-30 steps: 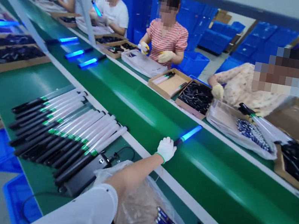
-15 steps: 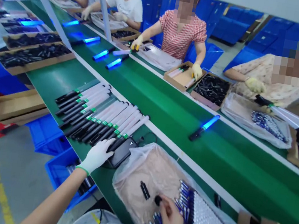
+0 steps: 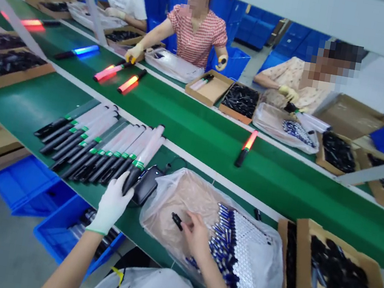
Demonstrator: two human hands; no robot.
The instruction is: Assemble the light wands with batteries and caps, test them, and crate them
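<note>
My left hand (image 3: pixel 111 204), in a white glove, is closed around the black handle of a light stick (image 3: pixel 145 156) with a clear tube and green band, lifted at the right end of a row of similar sticks (image 3: pixel 83 145). Beside it lies a black device (image 3: pixel 146 184) like a phone or power bank. My bare right hand (image 3: pixel 195 233) pinches a small black cylinder (image 3: pixel 176 221) over the plastic-lined tray (image 3: pixel 163 203). Blue and silver cylindrical cells (image 3: pixel 242 251) fill the right part of that tray.
Beyond runs a green conveyor (image 3: pixel 189 119) with lit red and blue sticks. Several people sit across it, one in a checked shirt (image 3: pixel 196 31). A cardboard box of black parts (image 3: pixel 341 287) stands right; blue bins (image 3: pixel 70 232) sit below left.
The view has shifted right. My left hand has raised a stick from the row's end. My right hand has moved to the black cylinder lying in the tray. The conveyor sticks glow red where they were blue.
</note>
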